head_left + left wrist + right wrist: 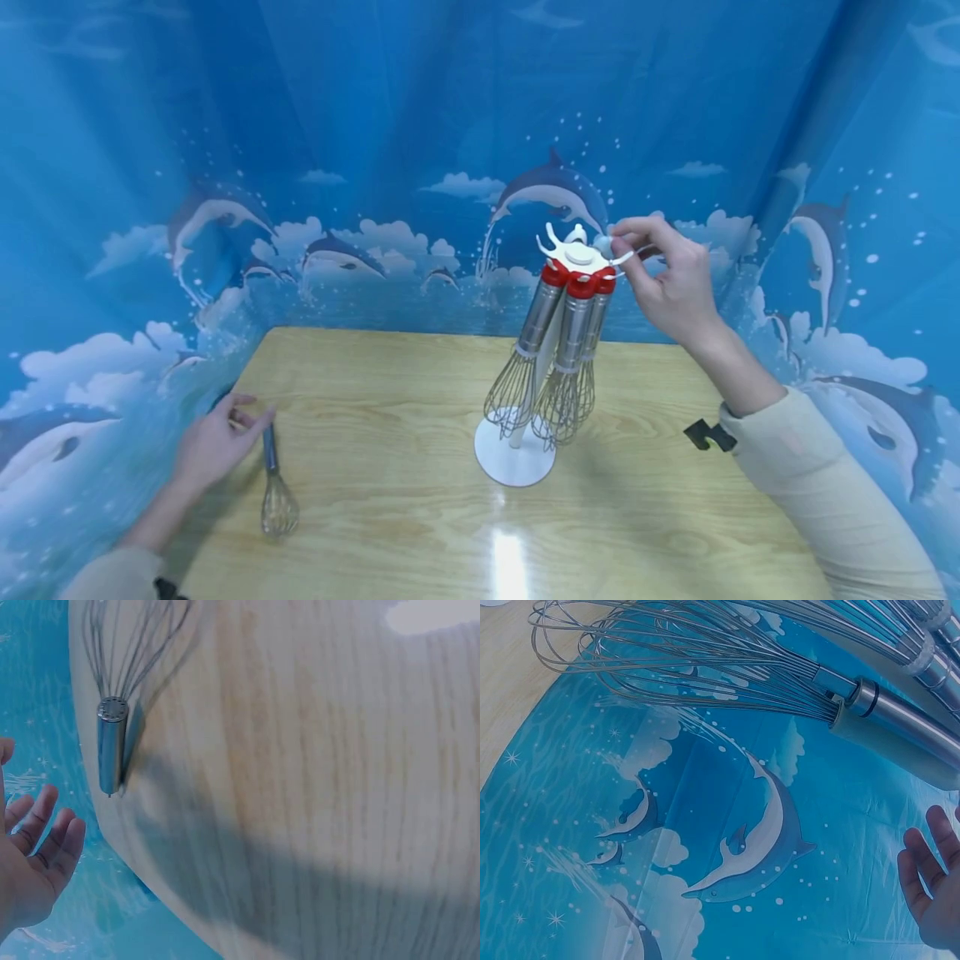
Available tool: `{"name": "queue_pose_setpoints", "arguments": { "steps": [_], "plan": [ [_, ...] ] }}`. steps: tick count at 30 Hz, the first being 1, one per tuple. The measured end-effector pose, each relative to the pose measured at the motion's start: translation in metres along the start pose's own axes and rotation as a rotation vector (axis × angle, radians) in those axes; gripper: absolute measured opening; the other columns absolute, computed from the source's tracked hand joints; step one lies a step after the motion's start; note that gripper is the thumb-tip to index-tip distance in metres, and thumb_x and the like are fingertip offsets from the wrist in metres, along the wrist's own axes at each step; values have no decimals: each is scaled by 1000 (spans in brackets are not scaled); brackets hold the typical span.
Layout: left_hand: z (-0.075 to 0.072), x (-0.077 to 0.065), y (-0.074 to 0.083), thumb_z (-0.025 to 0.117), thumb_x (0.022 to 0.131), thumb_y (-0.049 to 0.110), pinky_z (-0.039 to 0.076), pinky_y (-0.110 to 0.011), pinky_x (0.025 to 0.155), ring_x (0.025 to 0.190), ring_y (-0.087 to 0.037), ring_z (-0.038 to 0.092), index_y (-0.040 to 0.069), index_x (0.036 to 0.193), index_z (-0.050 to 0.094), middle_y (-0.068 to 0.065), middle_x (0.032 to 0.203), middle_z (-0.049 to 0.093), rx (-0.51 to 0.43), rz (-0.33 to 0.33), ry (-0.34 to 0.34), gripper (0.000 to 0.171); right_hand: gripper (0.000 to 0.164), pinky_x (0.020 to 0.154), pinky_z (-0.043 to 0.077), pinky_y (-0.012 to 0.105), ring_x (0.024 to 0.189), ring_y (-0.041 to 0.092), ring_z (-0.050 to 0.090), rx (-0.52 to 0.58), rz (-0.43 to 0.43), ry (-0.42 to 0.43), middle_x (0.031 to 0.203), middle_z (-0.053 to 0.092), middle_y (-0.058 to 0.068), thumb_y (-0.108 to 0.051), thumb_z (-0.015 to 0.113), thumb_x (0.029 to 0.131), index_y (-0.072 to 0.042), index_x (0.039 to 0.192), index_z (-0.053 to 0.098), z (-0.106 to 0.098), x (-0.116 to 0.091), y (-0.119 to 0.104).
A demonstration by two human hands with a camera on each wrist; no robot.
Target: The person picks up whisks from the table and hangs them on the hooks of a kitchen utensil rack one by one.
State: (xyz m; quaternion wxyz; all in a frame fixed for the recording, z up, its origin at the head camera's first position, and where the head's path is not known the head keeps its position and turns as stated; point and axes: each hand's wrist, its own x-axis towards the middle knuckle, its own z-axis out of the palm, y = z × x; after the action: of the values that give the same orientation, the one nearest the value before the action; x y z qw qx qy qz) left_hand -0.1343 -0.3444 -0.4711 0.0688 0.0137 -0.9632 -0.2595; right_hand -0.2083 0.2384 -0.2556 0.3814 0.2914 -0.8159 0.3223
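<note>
A white rack [498,457] with a round base and curved hooks stands on the table. Metal whisks [575,325] with red tops hang from it, wires downward and partly overlapping. At the top of the rack, my right hand [671,271] pinches one of the pale hooks between thumb and forefinger. Over at the table's left side lies a smaller whisk [279,504] with a metal handle. My left hand [221,442] hovers beside that handle with its fingers loosely spread and nothing in them. The left wrist view shows a gap between the fingers and the whisk [111,746].
The wooden table [390,417] carries both the rack and the loose whisk. A blue curtain [420,100] printed with dolphins hangs behind the table and along both sides. Light glares off the tabletop near the front.
</note>
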Motion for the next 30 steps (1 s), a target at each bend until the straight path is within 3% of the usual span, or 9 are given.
{"name": "queue_pose_setpoints", "arguments": {
  "steps": [16, 30],
  "plan": [
    [14, -3, -17, 60, 104, 52, 52, -35, 62, 80, -28, 72, -7, 137, 54, -21, 103, 76, 71, -93, -135, 68, 17, 83, 47, 7, 86, -13, 53, -2, 4, 6, 92, 73, 18, 1, 66, 100, 3, 116, 68, 1, -2, 0],
    [25, -3, -23, 62, 102, 53, 54, -38, 65, 80, -28, 73, -7, 133, 57, -15, 97, 78, 146, -62, -150, 68, 17, 83, 47, 6, 89, -15, 53, -2, -9, 14, 95, 75, 20, 1, 68, 98, 4, 115, 70, 0, 0, 1]
  ]
}}
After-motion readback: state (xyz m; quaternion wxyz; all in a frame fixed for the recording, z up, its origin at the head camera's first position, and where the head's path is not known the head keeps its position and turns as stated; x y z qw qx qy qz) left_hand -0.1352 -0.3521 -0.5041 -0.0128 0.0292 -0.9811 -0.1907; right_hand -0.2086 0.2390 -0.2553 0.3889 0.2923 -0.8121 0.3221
